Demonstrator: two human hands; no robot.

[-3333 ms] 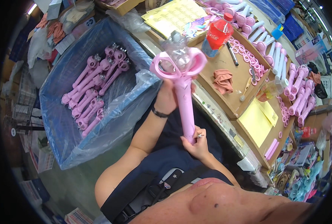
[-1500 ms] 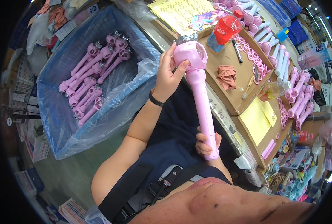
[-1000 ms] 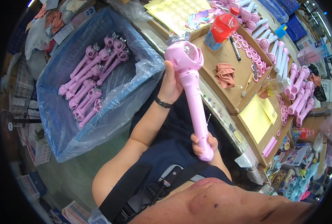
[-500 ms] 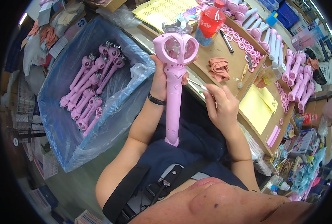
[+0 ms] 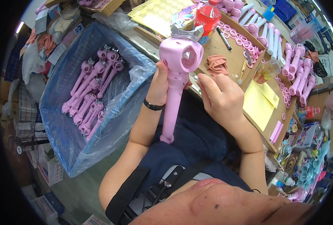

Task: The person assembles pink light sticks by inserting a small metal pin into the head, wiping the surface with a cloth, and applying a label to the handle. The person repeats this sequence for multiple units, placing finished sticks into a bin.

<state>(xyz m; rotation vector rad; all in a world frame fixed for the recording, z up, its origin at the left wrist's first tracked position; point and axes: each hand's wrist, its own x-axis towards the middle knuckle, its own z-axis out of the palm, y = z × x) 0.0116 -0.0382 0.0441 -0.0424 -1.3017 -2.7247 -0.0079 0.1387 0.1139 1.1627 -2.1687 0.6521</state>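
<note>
At far left, the blue-lined bin is holding a group of crowned pink wands; these are apparently standing as completed pieces. Right of the bin, your left hand is closing around the neck of the pink wand, which is leaning slightly, head up, its foot resting against your dark clothing. A silver crown is sitting on its head, so that fitting is seemingly done. Your right hand is pinching a thin, pale-tipped item near the neck; contact cannot be confirmed, and this piece is looking unfinished. Further right, the cardboard tray is holding loose pink rings, and more pink wands are lying beyond, possibly awaiting work.
</note>
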